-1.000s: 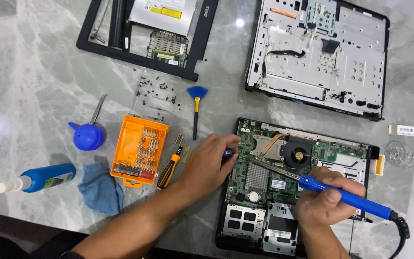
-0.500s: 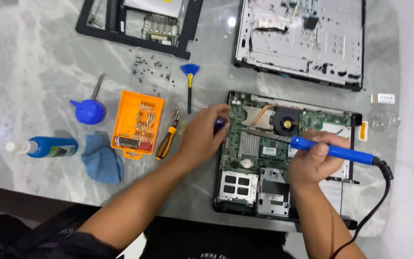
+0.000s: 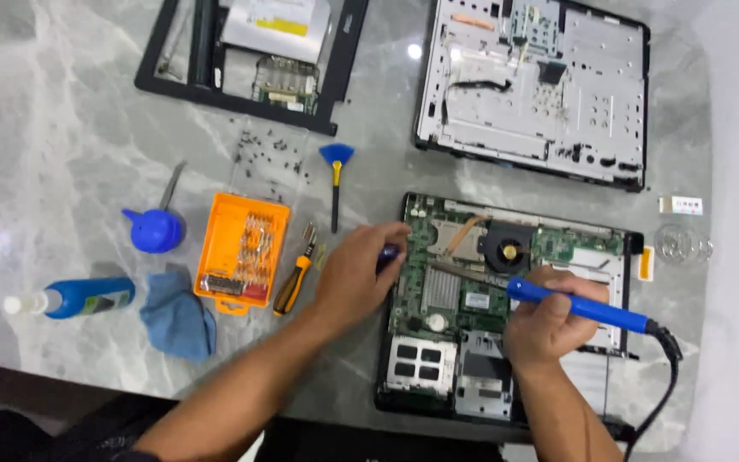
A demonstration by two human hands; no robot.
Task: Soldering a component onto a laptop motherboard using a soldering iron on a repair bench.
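Laptop base (image 3: 506, 402) opened, covers off; right hand (image 3: 549, 321) grips blue soldering iron (image 3: 579, 305) on motherboard (image 3: 446, 282); left hand (image 3: 357, 274) fingers pinch dark tool (image 3: 389, 253). Reassembly outstanding.

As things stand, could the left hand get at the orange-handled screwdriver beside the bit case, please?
Probably yes. The left hand rests at the open laptop's left edge, and the screwdriver lies on bare table just left of it, nothing between. It holds a small dark tool, so its grip isn't free.
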